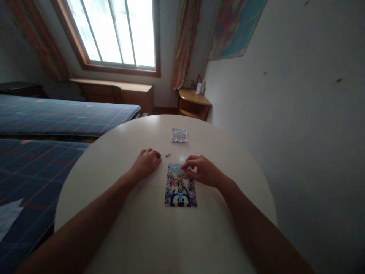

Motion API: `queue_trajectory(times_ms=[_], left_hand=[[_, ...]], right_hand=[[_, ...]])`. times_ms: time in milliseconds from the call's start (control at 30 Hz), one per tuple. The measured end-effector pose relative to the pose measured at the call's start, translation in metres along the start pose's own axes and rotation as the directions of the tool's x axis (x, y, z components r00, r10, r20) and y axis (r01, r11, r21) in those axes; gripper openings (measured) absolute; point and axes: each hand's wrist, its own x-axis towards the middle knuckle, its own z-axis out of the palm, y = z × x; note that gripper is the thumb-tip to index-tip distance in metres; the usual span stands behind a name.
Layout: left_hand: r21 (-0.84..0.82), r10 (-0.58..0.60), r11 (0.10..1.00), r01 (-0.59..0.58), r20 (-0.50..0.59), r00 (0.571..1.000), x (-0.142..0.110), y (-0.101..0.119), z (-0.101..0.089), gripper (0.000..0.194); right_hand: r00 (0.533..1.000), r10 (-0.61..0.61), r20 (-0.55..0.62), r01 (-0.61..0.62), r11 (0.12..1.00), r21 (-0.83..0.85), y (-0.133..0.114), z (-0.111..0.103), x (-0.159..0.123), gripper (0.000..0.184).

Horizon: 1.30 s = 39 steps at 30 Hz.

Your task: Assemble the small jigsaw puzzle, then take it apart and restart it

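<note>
A colourful cartoon jigsaw puzzle [180, 194] lies flat on the round white table [176, 243], a blue dog's face at its near edge. Pale gaps show in its middle, beside my right hand. My right hand [201, 170] is over the puzzle's upper right part, thumb and fingers bent into a pinch; whatever is between them is too small to make out. To the left of the puzzle, my left hand [146, 161] rests on the table with curled fingers, a small dark jigsaw piece [157, 156] at their tips. A few loose jigsaw pieces [168, 155] lie between the hands.
Farther back on the table lies a small printed packet [178, 135]. Beds with dark plaid covers [57, 114] stand to the left, white paper [10, 217] on the nearer one. A wooden corner shelf [195, 97] stands beyond the table, and a white wall [299, 133] runs along the right.
</note>
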Motion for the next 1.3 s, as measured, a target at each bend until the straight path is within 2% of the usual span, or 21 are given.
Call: queue_trajectory(times_ms=[233,367,500,600,700,800,900,1033,1100,1167,1233,1300], left_hand=[[-0.205,-0.053,0.977,0.05,-0.011,0.999,0.0,0.0,-0.001,0.029],[-0.393,-0.088,0.916,0.085,0.009,0.996,0.0,0.007,-0.001,0.029],[-0.642,-0.116,0.761,0.093,0.006,0.993,-0.003,0.022,-0.003,0.034],[-0.801,-0.113,0.585,0.124,0.071,0.991,-0.008,0.036,-0.005,0.044],[-0.878,-0.089,0.446,0.171,0.146,0.985,-0.014,0.051,-0.006,0.055],[-0.903,-0.084,0.371,0.217,0.2,0.976,-0.018,0.061,-0.005,0.061],[-0.905,-0.088,0.344,0.249,0.232,0.969,-0.02,0.066,-0.003,0.063],[-0.899,-0.061,0.364,0.243,0.237,0.969,-0.022,0.069,0.001,0.057],[-0.883,-0.015,0.429,0.188,0.201,0.979,-0.024,0.068,0.001,0.051],[-0.818,0.055,0.569,0.082,0.138,0.989,-0.025,0.065,0.0,0.043],[-0.663,0.148,0.747,-0.051,0.092,0.985,-0.028,0.061,-0.003,0.036],[-0.489,0.264,0.854,-0.176,0.116,0.958,-0.03,0.058,-0.005,0.038]], right_hand=[[1.0,0.014,0.001,-0.014,1.0,-0.006,-0.001,-0.001,-0.001,0.014],[1.0,0.013,0.0,-0.013,1.0,-0.004,-0.004,-0.001,0.0,0.014],[0.999,0.027,-0.021,-0.027,0.999,-0.026,-0.005,0.002,0.001,0.016],[0.997,0.062,-0.034,-0.063,0.997,-0.034,-0.008,0.004,0.002,0.022],[0.997,0.059,-0.042,-0.059,0.998,0.001,-0.011,0.004,0.003,0.033],[0.999,0.011,-0.044,-0.009,0.999,0.049,-0.012,0.004,0.003,0.029],[0.999,-0.02,-0.026,0.023,0.995,0.097,-0.012,0.003,0.003,0.02],[1.0,-0.002,0.002,0.001,0.99,0.142,-0.011,-0.002,0.0,0.016],[0.999,0.028,0.022,-0.032,0.984,0.175,-0.009,-0.006,-0.002,0.015],[0.997,0.067,0.043,-0.075,0.977,0.202,-0.006,-0.009,-0.005,0.014],[0.992,0.11,0.067,-0.121,0.972,0.2,-0.003,-0.012,-0.007,0.011],[0.983,0.153,0.097,-0.169,0.968,0.186,0.0,-0.015,-0.009,0.009]])
